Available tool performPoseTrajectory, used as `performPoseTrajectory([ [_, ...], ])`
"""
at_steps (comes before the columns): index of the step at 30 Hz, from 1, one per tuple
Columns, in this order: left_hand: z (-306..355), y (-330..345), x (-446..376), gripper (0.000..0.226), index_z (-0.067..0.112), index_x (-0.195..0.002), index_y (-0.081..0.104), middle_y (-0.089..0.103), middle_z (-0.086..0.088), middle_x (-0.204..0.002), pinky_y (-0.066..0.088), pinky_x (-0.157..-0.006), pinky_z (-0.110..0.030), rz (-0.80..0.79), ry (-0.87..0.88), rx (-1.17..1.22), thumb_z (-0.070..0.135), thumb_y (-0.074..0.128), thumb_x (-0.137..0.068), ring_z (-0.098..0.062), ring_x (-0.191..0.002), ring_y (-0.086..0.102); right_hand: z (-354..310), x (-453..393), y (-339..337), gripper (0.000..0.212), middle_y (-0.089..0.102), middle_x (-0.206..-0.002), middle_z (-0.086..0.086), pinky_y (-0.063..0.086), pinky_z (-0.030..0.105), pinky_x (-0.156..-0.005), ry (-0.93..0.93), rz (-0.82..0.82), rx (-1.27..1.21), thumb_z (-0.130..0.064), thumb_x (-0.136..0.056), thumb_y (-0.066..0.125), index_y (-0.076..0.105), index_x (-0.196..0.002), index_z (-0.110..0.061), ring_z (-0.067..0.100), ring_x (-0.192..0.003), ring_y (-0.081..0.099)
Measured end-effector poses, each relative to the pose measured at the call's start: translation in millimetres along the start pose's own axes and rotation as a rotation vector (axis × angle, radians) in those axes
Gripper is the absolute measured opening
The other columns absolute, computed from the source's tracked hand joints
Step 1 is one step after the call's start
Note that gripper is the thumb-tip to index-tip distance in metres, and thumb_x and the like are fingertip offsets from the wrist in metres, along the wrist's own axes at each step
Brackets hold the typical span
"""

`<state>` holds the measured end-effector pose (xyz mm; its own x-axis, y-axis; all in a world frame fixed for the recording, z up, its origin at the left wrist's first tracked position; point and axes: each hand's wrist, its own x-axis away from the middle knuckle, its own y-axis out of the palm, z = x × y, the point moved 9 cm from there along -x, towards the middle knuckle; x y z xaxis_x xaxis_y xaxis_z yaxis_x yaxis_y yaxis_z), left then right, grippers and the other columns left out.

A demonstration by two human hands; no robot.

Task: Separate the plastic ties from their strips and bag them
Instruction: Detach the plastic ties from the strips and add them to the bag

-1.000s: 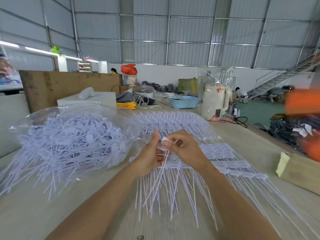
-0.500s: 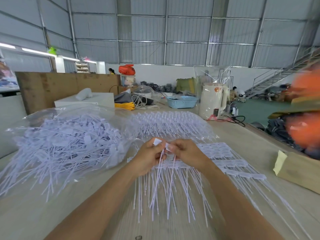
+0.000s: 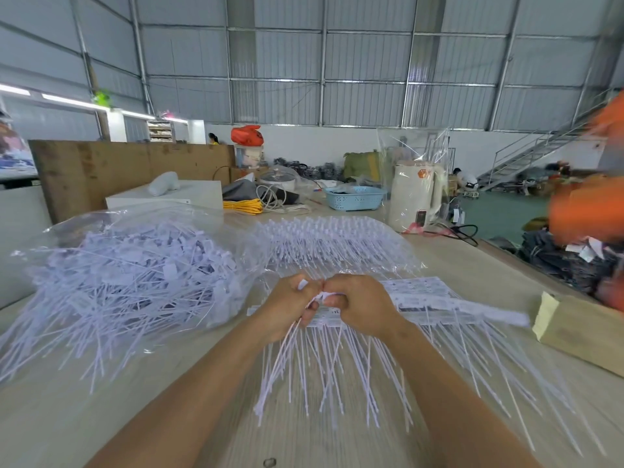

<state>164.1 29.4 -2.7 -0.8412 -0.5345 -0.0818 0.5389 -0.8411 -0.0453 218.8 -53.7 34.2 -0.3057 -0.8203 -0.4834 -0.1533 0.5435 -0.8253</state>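
Step in hand: separation. Left hand [image 3: 290, 307] grips loose plastic ties [image 3: 287, 359]; right hand [image 3: 358, 307] pinches strip [image 3: 439, 307], mid-table. Next, probably: snap off, bag [image 3: 135, 265].

White plastic ties [image 3: 324, 376] fan toward the viewer from flat strips [image 3: 439, 305]; loose ones fill the clear bag [image 3: 135, 265]

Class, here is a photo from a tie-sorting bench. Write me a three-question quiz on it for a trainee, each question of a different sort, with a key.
1. True or false: the clear bag of loose ties lies to the left of the hands.
2. What does the left hand hold? A) scissors B) a bunch of ties C) tape
3. Fill in: the blue ____ stands at the far end of the table.

Key: 1 true; 2 B; 3 basket.
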Motion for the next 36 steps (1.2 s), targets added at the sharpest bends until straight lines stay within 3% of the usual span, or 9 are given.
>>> performPoseTrajectory([
  [5,-11,16,4,0.017,0.016,-0.082,0.051,0.038,0.004,-0.051,0.022,-0.035,-0.013,-0.270,-0.229,0.271,0.024,0.048,-0.097,-0.001,-0.033,0.023,-10,-3,-8,0.016,0.048,-0.066,-0.016,0.043,0.031,-0.069,-0.048,0.038,-0.247,0.003,-0.085,0.057,0.062,-0.073,-0.005,0.009,-0.068,0.050],
  [9,9,17,10,0.022,0.018,-0.070,0.056,0.045,0.005,-0.051,0.031,-0.036,-0.013,-0.456,-0.175,0.589,0.031,0.053,-0.087,0.001,-0.031,0.031,9,4,-30,0.022,0.054,-0.063,-0.010,0.040,0.016,-0.059,0.100,0.088,-0.671,-0.004,-0.089,0.058,0.060,-0.070,-0.014,0.003,-0.056,0.046],
  [15,-18,4,-12,0.016,0.019,-0.084,0.059,0.066,-0.004,-0.072,0.045,-0.051,-0.021,0.004,-0.039,0.275,0.027,0.053,-0.096,-0.011,-0.051,0.058,6,4,-47,0.012,0.054,-0.082,0.014,0.040,0.017,-0.062,0.116,0.220,-0.835,-0.004,-0.089,0.058,0.062,-0.078,-0.005,0.009,-0.067,0.049],
  [18,-21,14,-9,0.043,0.015,-0.097,0.065,0.067,-0.006,-0.073,0.048,-0.049,-0.024,-0.008,-0.071,0.301,0.052,0.043,-0.094,-0.015,-0.052,0.061,-2,-2,-24,0.006,0.058,-0.102,0.018,0.044,0.029,-0.086,0.141,0.143,-0.609,-0.007,-0.086,0.063,0.067,-0.082,-0.007,0.021,-0.093,0.054],
  [21,-14,25,-6,0.069,0.013,-0.101,0.069,0.066,-0.007,-0.076,0.048,-0.047,-0.024,-0.168,-0.074,0.374,0.071,0.042,-0.075,-0.018,-0.052,0.059,4,-3,-14,0.014,0.061,-0.106,0.017,0.042,0.029,-0.090,0.203,0.136,-0.523,-0.012,-0.089,0.061,0.071,-0.095,-0.005,0.020,-0.104,0.052],
  [25,-11,28,0,0.038,0.009,-0.094,0.064,0.061,-0.005,-0.076,0.048,-0.051,-0.021,-0.199,0.027,0.275,0.040,0.065,-0.074,-0.012,-0.058,0.057,3,-1,-6,0.022,0.067,-0.099,0.004,0.046,0.008,-0.074,0.215,0.060,-0.672,-0.010,-0.094,0.052,0.068,-0.110,-0.006,0.001,-0.087,0.060],
  [30,-11,21,-3,0.004,0.010,-0.088,0.061,0.063,-0.001,-0.064,0.040,-0.042,-0.017,-0.147,0.046,0.320,0.009,0.065,-0.085,-0.008,-0.048,0.052,18,6,-2,0.025,0.063,-0.103,-0.003,0.046,0.006,-0.070,0.305,-0.035,-0.823,-0.022,-0.100,0.040,0.062,-0.112,-0.020,0.004,-0.091,0.060],
  [33,-15,11,-8,0.019,0.009,-0.074,0.056,0.056,-0.001,-0.055,0.033,-0.036,-0.018,-0.028,0.022,0.329,0.002,0.055,-0.092,-0.008,-0.041,0.046,34,10,-7,0.025,0.062,-0.100,0.000,0.044,0.013,-0.070,0.352,-0.079,-0.597,-0.018,-0.098,0.045,0.063,-0.114,-0.011,0.007,-0.083,0.060],
  [36,-15,7,-9,0.022,0.009,-0.071,0.052,0.050,-0.001,-0.049,0.030,-0.036,-0.018,0.033,0.035,0.286,0.002,0.054,-0.092,-0.010,-0.039,0.041,36,19,5,0.022,0.065,-0.082,0.006,0.048,0.016,-0.059,0.376,-0.221,-0.584,-0.017,-0.096,0.050,0.066,-0.090,-0.002,0.011,-0.059,0.060],
])
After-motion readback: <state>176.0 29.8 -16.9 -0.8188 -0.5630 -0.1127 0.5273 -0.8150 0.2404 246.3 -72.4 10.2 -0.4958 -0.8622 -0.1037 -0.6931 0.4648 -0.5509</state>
